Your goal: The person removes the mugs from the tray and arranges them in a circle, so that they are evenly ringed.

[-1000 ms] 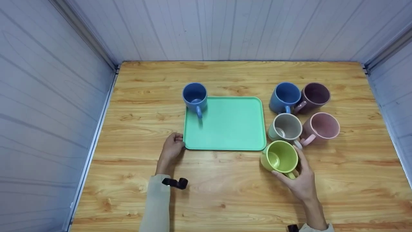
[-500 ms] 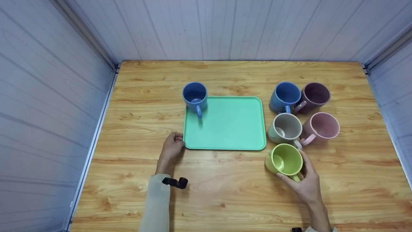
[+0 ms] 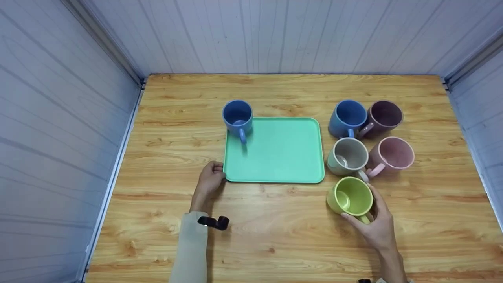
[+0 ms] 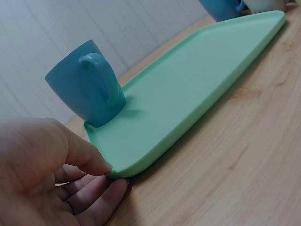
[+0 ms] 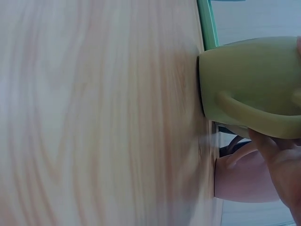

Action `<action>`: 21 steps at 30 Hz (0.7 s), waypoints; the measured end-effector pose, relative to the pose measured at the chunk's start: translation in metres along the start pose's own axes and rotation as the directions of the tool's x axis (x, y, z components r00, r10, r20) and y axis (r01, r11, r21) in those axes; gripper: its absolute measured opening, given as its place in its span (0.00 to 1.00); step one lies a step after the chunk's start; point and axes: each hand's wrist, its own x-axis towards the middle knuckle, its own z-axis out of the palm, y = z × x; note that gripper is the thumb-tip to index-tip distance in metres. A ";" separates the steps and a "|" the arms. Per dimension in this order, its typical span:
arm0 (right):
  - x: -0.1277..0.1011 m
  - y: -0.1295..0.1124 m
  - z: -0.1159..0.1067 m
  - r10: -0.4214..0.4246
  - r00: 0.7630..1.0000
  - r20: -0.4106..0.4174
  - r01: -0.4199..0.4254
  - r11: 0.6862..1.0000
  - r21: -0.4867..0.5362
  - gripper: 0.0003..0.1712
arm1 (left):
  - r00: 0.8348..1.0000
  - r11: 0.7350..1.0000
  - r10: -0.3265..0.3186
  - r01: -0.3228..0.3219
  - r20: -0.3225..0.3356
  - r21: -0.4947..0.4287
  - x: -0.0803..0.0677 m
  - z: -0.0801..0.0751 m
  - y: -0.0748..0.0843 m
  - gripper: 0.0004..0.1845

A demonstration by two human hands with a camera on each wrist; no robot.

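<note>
Green mug is held upright on the table by the right hand, whose fingers are curled round its wall and handle, just off the tray's near right corner and close before the grey mug. The tray's near left corner is pinched by the left hand, thumb on the rim and fingers tucked under, probably to steady it. Most of the tray is left bare beside the blue mug at its far left corner, while room on the right is crowded by clustered mugs.
</note>
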 end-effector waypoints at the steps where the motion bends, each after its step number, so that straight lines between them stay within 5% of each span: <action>1: 0.000 0.000 0.000 0.006 1.000 -0.001 -0.006 1.000 0.003 0.56 | 1.000 1.000 -0.001 0.001 -0.003 0.004 0.000 0.000 -0.001 0.18; 15: -0.003 0.022 -0.004 0.072 0.996 0.052 -0.074 0.997 0.022 0.60 | 1.000 1.000 -0.016 0.016 -0.007 -0.005 0.002 0.000 -0.001 0.17; 21: 0.000 0.026 -0.008 0.002 1.000 -0.013 0.000 0.993 0.115 0.49 | 1.000 1.000 0.018 -0.018 -0.009 0.023 0.001 0.000 -0.001 0.17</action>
